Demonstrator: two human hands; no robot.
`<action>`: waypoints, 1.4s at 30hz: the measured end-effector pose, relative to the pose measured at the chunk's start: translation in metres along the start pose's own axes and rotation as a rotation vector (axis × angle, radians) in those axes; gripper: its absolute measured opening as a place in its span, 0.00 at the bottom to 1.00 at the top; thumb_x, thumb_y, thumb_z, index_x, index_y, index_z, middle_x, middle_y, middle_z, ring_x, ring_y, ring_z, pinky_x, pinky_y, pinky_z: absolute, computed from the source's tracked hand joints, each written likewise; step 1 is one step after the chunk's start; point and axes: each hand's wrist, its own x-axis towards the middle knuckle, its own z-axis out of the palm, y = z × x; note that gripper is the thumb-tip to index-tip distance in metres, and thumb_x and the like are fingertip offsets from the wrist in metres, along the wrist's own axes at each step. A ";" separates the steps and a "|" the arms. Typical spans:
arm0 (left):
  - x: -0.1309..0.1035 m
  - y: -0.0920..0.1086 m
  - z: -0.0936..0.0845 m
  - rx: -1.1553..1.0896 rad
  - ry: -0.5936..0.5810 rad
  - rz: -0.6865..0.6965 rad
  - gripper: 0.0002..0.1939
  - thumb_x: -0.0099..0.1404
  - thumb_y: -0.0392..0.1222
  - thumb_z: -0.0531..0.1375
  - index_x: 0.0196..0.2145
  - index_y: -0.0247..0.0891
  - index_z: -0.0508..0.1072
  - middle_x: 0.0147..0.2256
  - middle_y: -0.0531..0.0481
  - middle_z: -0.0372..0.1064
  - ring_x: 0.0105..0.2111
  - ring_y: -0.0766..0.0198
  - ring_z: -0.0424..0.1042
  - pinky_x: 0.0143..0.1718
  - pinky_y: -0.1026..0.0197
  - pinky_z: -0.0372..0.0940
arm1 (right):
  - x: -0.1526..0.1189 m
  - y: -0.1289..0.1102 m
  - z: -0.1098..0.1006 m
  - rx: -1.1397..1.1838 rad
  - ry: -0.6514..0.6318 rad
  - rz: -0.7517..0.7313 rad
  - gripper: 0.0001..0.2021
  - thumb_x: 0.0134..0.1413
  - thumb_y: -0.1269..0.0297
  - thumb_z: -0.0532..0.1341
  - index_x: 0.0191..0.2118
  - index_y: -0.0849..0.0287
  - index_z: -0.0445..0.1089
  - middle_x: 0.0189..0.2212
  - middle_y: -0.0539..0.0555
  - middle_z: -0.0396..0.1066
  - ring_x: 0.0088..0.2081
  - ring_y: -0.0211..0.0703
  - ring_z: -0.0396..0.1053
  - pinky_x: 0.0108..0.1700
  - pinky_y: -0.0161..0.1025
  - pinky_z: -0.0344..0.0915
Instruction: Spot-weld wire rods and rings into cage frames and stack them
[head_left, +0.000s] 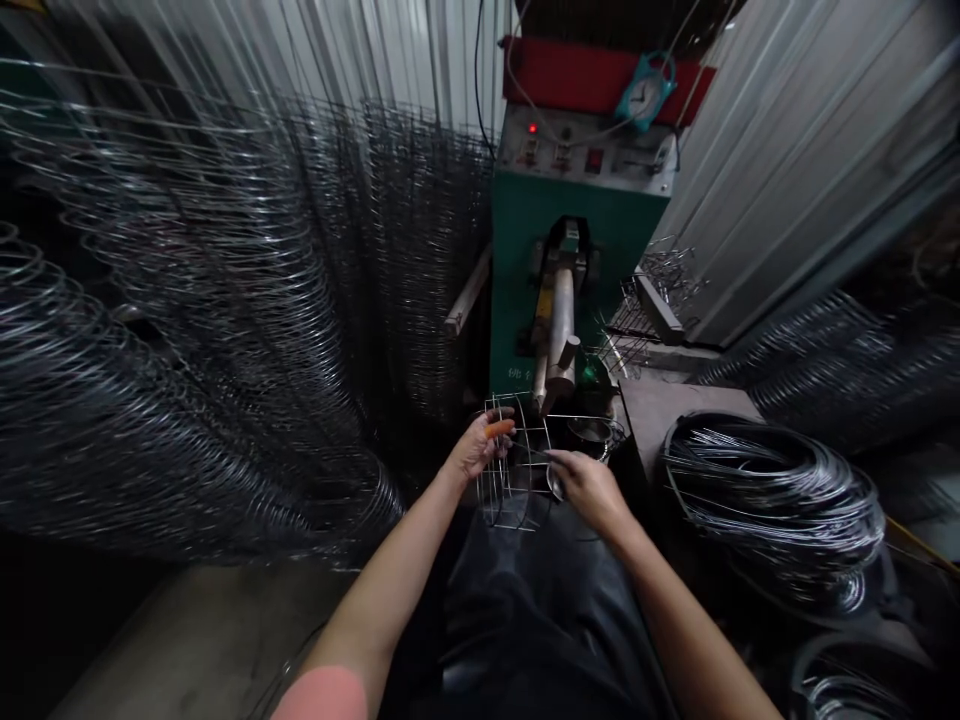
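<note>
A round wire frame (pixel 526 505) of thin rings and cross wires stands above my lap, just under the machine's welding arm (pixel 561 330). My left hand (pixel 472 447) is closed around its left side, with an orange cover (pixel 499 428) on one finger. At the frame's right side, my right hand (pixel 592 488) is closed in a pinch at a thin wire piece; I cannot tell whether this piece is joined to the frame. The wire frame lies close below the arm's tip, and whether they touch is unclear.
The green machine (pixel 517 240) carries a switch panel with a lit red lamp and a blue clock (pixel 645 92). Tall stacks of wire rings (pixel 247 270) fill the left. On the right, bundled wire rings (pixel 780 480) sit beside a board (pixel 675 400). A dark apron (pixel 547 600) covers my lap.
</note>
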 end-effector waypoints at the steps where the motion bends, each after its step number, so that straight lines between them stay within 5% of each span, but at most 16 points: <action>1: -0.001 0.000 0.002 0.045 0.014 0.010 0.24 0.44 0.40 0.68 0.40 0.36 0.67 0.25 0.53 0.67 0.18 0.72 0.65 0.15 0.71 0.54 | -0.001 0.012 -0.010 -0.011 0.033 0.000 0.12 0.56 0.63 0.54 0.43 0.51 0.71 0.38 0.54 0.74 0.38 0.47 0.72 0.39 0.41 0.67; 7: -0.003 -0.007 0.011 0.166 0.127 0.014 0.17 0.43 0.43 0.69 0.26 0.34 0.67 0.22 0.53 0.65 0.19 0.71 0.66 0.13 0.71 0.53 | 0.011 0.062 -0.035 0.109 -0.009 -0.118 0.11 0.56 0.62 0.52 0.39 0.54 0.71 0.34 0.52 0.74 0.36 0.43 0.71 0.40 0.39 0.67; 14: 0.006 0.008 0.012 0.222 0.154 0.066 0.16 0.41 0.44 0.69 0.23 0.34 0.67 0.22 0.53 0.65 0.19 0.73 0.61 0.15 0.72 0.51 | 0.050 0.057 -0.056 -0.001 -0.057 -0.212 0.12 0.56 0.57 0.54 0.41 0.51 0.73 0.34 0.52 0.72 0.36 0.43 0.69 0.38 0.38 0.65; 19: 0.008 0.011 0.014 0.262 0.195 0.071 0.17 0.41 0.45 0.69 0.25 0.33 0.69 0.22 0.54 0.63 0.21 0.73 0.60 0.17 0.72 0.53 | 0.044 0.073 -0.033 -0.043 0.035 -0.232 0.11 0.56 0.58 0.55 0.38 0.50 0.74 0.34 0.53 0.69 0.37 0.44 0.67 0.39 0.40 0.64; 26: 0.007 0.008 0.015 0.201 0.195 0.029 0.17 0.40 0.44 0.69 0.24 0.34 0.68 0.26 0.53 0.65 0.22 0.73 0.60 0.18 0.71 0.52 | 0.034 0.097 -0.008 -0.018 0.339 -0.217 0.09 0.54 0.58 0.58 0.35 0.51 0.75 0.47 0.56 0.61 0.51 0.52 0.55 0.51 0.50 0.56; 42: 0.018 0.013 0.016 0.225 0.172 0.029 0.18 0.37 0.45 0.70 0.21 0.34 0.67 0.22 0.54 0.62 0.21 0.74 0.58 0.15 0.73 0.48 | 0.052 0.107 -0.005 -0.046 0.328 -0.242 0.12 0.56 0.55 0.55 0.31 0.53 0.72 0.49 0.53 0.65 0.49 0.51 0.55 0.53 0.51 0.53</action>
